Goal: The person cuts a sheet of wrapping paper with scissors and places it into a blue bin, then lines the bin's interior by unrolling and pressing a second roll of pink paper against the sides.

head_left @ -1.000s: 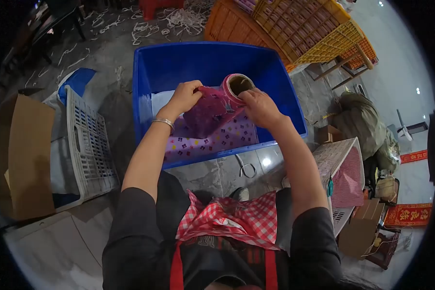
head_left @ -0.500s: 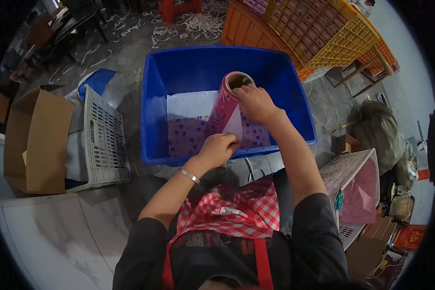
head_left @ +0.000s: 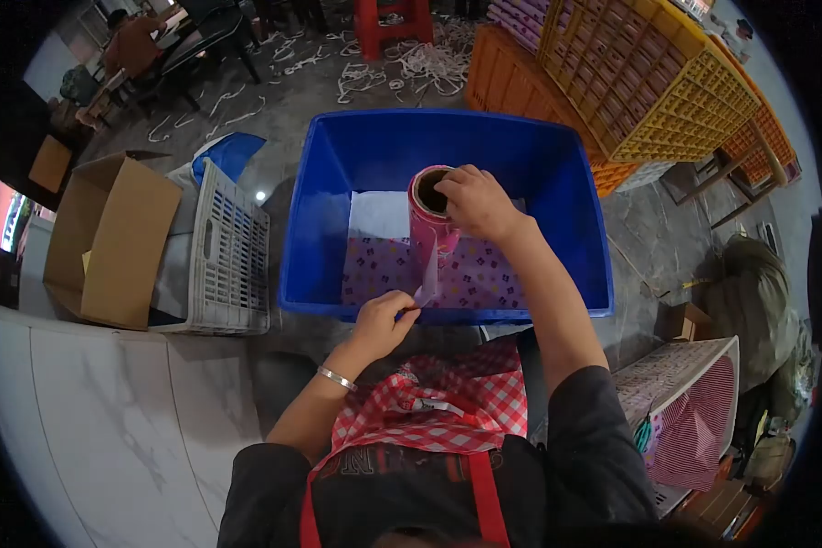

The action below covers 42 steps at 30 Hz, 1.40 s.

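A pink printed roll [head_left: 426,236], apparently plastic film on a hollow core, stands near upright inside a deep blue tub [head_left: 447,315]. My right hand [head_left: 484,208] grips the roll's top rim, with fingers reaching into the core's opening. A translucent loose edge of the film [head_left: 428,285] comes down from the roll's front. My left hand [head_left: 385,321] pinches that edge just over the tub's near rim. Beneath the roll, a lilac sheet with small dark prints [head_left: 374,268] covers the near part of the tub's floor, and a white sheet [head_left: 380,216] shows behind it.
An open cardboard box [head_left: 128,247] and a white plastic crate [head_left: 231,256] stand left. Yellow crates [head_left: 648,73] full of packed goods are stacked at the back right. Another white basket [head_left: 680,374] is at right. A red stool [head_left: 391,32] and white strips [head_left: 434,68] lie beyond; a person [head_left: 135,41] sits far left.
My left hand has moved left and toward me, drawing the film edge toward the near rim. The roll has turned and stands straighter. The whole view has shifted slightly.
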Available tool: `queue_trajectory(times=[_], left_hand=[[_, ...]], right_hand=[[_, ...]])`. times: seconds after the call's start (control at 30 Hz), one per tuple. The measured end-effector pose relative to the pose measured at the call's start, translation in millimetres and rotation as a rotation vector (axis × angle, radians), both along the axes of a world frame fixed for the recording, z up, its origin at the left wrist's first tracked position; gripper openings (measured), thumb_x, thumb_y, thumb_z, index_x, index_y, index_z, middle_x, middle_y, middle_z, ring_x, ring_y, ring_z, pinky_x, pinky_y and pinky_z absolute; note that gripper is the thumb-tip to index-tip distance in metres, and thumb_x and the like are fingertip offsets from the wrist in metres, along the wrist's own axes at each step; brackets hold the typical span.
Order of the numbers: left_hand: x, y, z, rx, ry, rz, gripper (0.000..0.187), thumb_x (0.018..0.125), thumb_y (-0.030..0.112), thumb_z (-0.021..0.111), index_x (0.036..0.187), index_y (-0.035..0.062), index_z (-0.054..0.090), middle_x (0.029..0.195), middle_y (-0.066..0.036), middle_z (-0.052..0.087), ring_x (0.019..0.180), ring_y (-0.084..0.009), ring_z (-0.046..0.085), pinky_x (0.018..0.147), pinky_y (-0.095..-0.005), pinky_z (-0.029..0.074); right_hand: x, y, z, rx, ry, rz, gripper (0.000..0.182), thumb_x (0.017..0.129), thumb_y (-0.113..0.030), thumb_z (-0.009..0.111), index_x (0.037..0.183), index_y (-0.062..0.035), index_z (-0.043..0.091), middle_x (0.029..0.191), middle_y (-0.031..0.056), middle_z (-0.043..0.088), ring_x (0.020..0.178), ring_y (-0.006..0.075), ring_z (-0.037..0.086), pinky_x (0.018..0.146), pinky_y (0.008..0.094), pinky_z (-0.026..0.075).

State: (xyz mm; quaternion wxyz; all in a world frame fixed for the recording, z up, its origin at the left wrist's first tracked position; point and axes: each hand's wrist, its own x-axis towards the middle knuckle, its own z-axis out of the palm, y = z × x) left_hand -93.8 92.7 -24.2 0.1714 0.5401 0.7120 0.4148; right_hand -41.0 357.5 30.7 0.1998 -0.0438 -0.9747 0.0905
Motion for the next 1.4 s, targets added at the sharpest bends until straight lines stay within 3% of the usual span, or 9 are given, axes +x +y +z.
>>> queue_trajectory(times=[0.17,0.4,0.47,0.5,0.6,0.7,0.93,1.2,1.4], left_hand=[[-8,-10,1,-0.022,-0.006,0.052,0.009,0.084,0.01,0.065,0.088,0.0025,0.061,0.085,-0.013,0.064,0.077,-0.0333,0.063,0.066,-0.0382,0.049],[-24,-29,0,-0.005,0.041,0.236,0.014,0.085,0.01,0.065,0.09,-0.0016,0.06,0.082,-0.018,0.061,0.076,-0.0372,0.061,0.065,-0.0393,0.047],[-33,-30,2,-0.023,0.041,0.273,0.013,0.085,0.01,0.065,0.089,-0.0017,0.06,0.081,-0.018,0.061,0.076,-0.0372,0.061,0.065,-0.039,0.047],[-38,-29,1,0.021,0.06,0.268,0.012,0.085,0.01,0.065,0.087,-0.0014,0.061,0.081,-0.018,0.061,0.075,-0.0366,0.061,0.064,-0.0386,0.047],[-48,-24,3,-0.01,0.042,0.282,0.012,0.085,0.01,0.065,0.087,-0.0008,0.061,0.079,-0.017,0.061,0.073,-0.036,0.061,0.063,-0.0385,0.046],[-62,-19,1,0.044,0.099,0.28,0.011,0.085,0.011,0.065,0.086,0.0,0.061,0.078,-0.017,0.061,0.07,-0.035,0.06,0.061,-0.0389,0.045],[-82,-21,-3,-0.004,0.092,0.345,0.011,0.085,0.013,0.065,0.086,0.0016,0.063,0.078,-0.016,0.063,0.068,-0.0319,0.062,0.061,-0.0371,0.047],[-78,-5,4,0.078,0.087,0.312,0.006,0.085,0.009,0.064,0.086,0.0025,0.064,0.081,-0.014,0.065,0.069,-0.0299,0.063,0.062,-0.0351,0.048],[-70,1,9,0.055,0.093,0.284,0.007,0.086,0.009,0.064,0.086,0.0027,0.064,0.08,-0.013,0.065,0.069,-0.0291,0.063,0.062,-0.0348,0.048]], right_hand=[[-13,14,12,0.04,0.061,-0.006,0.025,0.076,-0.006,0.059,0.099,-0.0082,0.069,0.107,0.0081,0.063,0.107,0.0278,0.056,0.092,0.0408,0.045],[-28,0,52,0.044,-0.36,0.2,0.022,0.073,-0.01,0.06,0.092,-0.0101,0.071,0.11,0.0108,0.063,0.111,0.0265,0.056,0.092,0.0385,0.045],[-17,-1,51,0.039,-0.561,0.073,0.022,0.076,-0.015,0.062,0.095,-0.0103,0.071,0.11,0.0092,0.064,0.112,0.026,0.055,0.091,0.0362,0.046],[-19,8,43,0.138,-0.664,0.156,0.026,0.081,-0.022,0.062,0.104,-0.0135,0.07,0.113,0.0103,0.064,0.108,0.0272,0.058,0.091,0.0433,0.046],[-14,15,19,0.393,-0.606,0.184,0.025,0.081,-0.025,0.063,0.102,-0.0147,0.07,0.111,0.0096,0.066,0.109,0.0251,0.059,0.096,0.0486,0.043],[-17,15,22,0.42,-0.726,0.17,0.025,0.081,-0.028,0.064,0.102,-0.0154,0.07,0.103,0.0082,0.068,0.108,0.0241,0.059,0.099,0.0538,0.038],[1,3,17,0.336,-0.536,0.147,0.025,0.082,-0.031,0.064,0.099,-0.0128,0.068,0.093,0.007,0.07,0.101,0.025,0.062,0.102,0.0543,0.034],[30,10,1,0.197,-0.316,-0.033,0.026,0.078,-0.032,0.065,0.086,-0.0077,0.065,0.083,0.0127,0.07,0.084,0.0303,0.067,0.09,0.0473,0.041],[42,5,1,0.187,-0.335,-0.199,0.027,0.079,-0.033,0.063,0.085,-0.0068,0.066,0.081,0.0139,0.07,0.081,0.0306,0.068,0.093,0.0483,0.041]])
